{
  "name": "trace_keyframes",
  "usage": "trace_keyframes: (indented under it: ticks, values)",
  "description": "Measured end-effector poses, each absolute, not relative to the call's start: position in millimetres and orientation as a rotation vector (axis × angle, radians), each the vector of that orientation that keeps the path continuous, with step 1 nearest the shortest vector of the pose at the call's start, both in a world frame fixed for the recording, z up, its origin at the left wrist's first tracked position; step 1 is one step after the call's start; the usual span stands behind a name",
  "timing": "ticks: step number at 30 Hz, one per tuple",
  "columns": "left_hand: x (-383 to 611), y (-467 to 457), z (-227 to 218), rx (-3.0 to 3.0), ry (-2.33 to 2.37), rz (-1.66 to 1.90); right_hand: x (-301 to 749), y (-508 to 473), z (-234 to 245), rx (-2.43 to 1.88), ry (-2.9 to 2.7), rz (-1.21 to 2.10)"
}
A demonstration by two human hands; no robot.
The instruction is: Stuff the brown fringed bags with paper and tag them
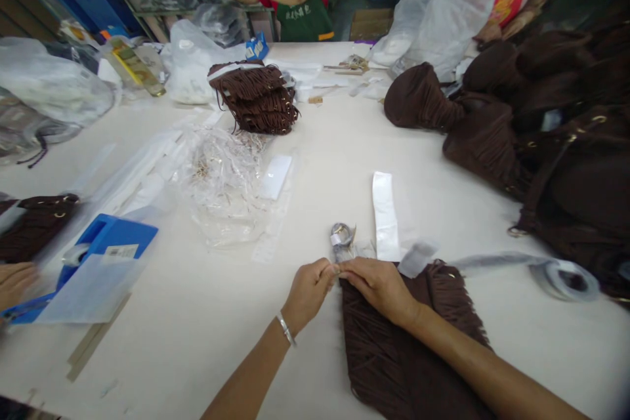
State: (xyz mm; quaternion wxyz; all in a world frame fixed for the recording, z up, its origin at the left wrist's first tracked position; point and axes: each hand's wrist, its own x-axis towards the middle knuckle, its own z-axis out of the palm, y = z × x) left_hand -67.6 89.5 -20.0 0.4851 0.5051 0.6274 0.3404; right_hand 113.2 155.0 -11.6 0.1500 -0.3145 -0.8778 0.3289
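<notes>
wht tbl point(197, 335) | brn fringed pc point(377, 348), nr side | fringed stack point(256, 102), far | tape roll point(550, 277), R

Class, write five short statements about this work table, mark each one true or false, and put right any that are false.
1. A bracelet is on the wrist of the left hand. True.
2. The two hands are held far apart. False: the left hand and the right hand come together at the fingertips, by a corner of the brown fringed bag.
3. A roll lies to the right of the brown fringed bag. True.
4. The fringed stack is nearer the camera than the hands. False: it is farther off, beyond the clear plastic bag.
5. Someone across the table wears a green apron. True.
</notes>
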Motion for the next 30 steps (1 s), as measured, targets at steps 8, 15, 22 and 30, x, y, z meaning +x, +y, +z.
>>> trace_keyframes:
  ticks: [8,15,22,30]
  values:
    - [-58,80,-22,0.696,1.3,0.981,113,156,0,-1.016,-2.285,1.246]
    - [-68,91,-17,0.731,1.262,0.871,113,161,2,-1.11,-2.181,1.328]
    - [-75,123,-24,1.133,1.741,0.759,118,168,-2,-1.164,-2.215,1.244]
    - [-69,151,-27,1.471,1.954,0.47,118,172,-5,-1.19,-2.251,1.207]
